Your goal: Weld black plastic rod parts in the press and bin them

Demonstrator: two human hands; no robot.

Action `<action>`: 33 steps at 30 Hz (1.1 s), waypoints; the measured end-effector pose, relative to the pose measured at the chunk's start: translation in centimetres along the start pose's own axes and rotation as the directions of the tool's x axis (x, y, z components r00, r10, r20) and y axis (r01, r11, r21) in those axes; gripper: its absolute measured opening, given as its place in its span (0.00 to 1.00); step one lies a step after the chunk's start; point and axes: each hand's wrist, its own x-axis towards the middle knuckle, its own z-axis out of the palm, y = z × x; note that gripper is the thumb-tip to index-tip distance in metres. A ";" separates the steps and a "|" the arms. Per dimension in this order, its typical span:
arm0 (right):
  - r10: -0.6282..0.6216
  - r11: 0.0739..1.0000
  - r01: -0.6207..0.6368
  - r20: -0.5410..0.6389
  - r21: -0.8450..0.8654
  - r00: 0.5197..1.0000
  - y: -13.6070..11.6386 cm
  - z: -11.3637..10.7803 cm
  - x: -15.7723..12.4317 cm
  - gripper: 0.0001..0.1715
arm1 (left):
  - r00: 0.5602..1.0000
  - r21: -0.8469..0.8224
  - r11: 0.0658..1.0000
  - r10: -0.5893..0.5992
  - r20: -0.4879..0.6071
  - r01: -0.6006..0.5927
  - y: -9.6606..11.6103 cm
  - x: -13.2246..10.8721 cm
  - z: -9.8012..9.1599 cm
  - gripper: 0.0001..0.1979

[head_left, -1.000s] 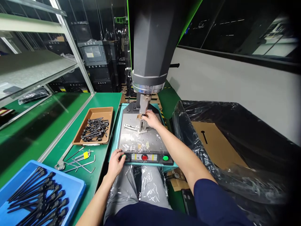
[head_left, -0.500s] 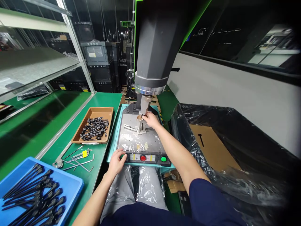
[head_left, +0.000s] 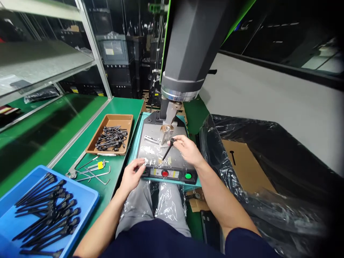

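Note:
My right hand (head_left: 188,149) pinches the thick end of a black rod with a wide head (head_left: 168,148). Its thin shaft slants down toward me over the metal base plate (head_left: 150,152). Just behind the rod stands a small metal fixture (head_left: 166,134), directly below the metal tip (head_left: 171,113) of the grey machine head (head_left: 185,46). My left hand (head_left: 131,175) rests at the front left corner of the base, thumb and fingers apart and holding nothing. It partly covers a green button there. Between my hands a red button (head_left: 165,173) sits on the front panel.
To the left, a brown tray (head_left: 90,145) and a blue tray (head_left: 92,195) hold many black rods. Hex keys (head_left: 94,175) lie between them on the green table (head_left: 126,104). At right stands a carton lined with black plastic (head_left: 242,123), with one rod (head_left: 232,157) on its cardboard.
My right hand has drawn back from the fixture toward me, bringing the black rod out with it. The left hand stays by the corner button. The camera view has shifted slightly.

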 end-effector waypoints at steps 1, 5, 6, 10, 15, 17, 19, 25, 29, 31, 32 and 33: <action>0.084 0.986 -0.097 0.101 0.135 0.991 -0.5 1.0 -1.4 0.19 | 1.000 -0.072 0.997 -0.002 0.012 0.003 1.0 0.1 0.3 0.14; 0.290 0.752 -0.449 0.370 0.483 0.883 -1.0 5.5 -4.7 0.24 | 0.990 -0.359 0.931 -0.023 0.140 0.072 3.9 0.4 1.9 0.21; 0.299 0.699 -0.473 0.382 0.536 0.874 -0.8 6.3 -5.2 0.24 | 0.985 -0.417 0.903 -0.030 0.169 0.099 4.2 0.3 2.2 0.22; 0.306 0.639 -0.456 0.339 0.619 0.890 0.2 8.4 -6.0 0.24 | 0.982 -0.543 0.823 -0.084 0.170 0.164 4.1 -0.2 2.7 0.22; 0.317 0.671 -0.432 0.294 0.603 0.902 0.5 9.3 -6.4 0.26 | 0.983 -0.549 0.817 -0.122 0.136 0.177 3.0 -0.7 2.2 0.21; 0.328 0.686 -0.420 0.263 0.593 0.907 0.5 9.6 -6.6 0.27 | 0.983 -0.534 0.827 -0.133 0.124 0.179 2.8 -0.7 2.0 0.20; 0.338 0.700 -0.414 0.241 0.582 0.910 0.4 9.9 -6.7 0.27 | 0.984 -0.515 0.838 -0.144 0.107 0.179 2.8 -0.7 1.9 0.20; 0.349 0.719 -0.406 0.212 0.564 0.913 0.0 10.2 -6.9 0.27 | 0.983 -0.510 0.841 -0.156 0.097 0.184 2.8 -0.7 1.9 0.21; 0.332 0.738 -0.384 0.197 0.555 0.922 0.1 10.3 -7.0 0.26 | 0.984 -0.527 0.831 -0.152 0.098 0.181 3.0 -0.8 1.8 0.20; 0.320 0.755 -0.364 0.178 0.545 0.931 0.2 10.4 -7.0 0.26 | 0.983 -0.550 0.815 -0.151 0.107 0.185 3.2 -0.8 1.8 0.20; 0.310 0.767 -0.349 0.165 0.539 0.936 0.2 10.6 -7.1 0.26 | 0.982 -0.563 0.804 -0.154 0.111 0.190 3.3 -0.8 1.8 0.19; 0.295 0.780 -0.328 0.148 0.533 0.944 0.3 10.7 -7.1 0.26 | 0.981 -0.579 0.791 -0.160 0.113 0.196 3.4 -0.8 1.8 0.19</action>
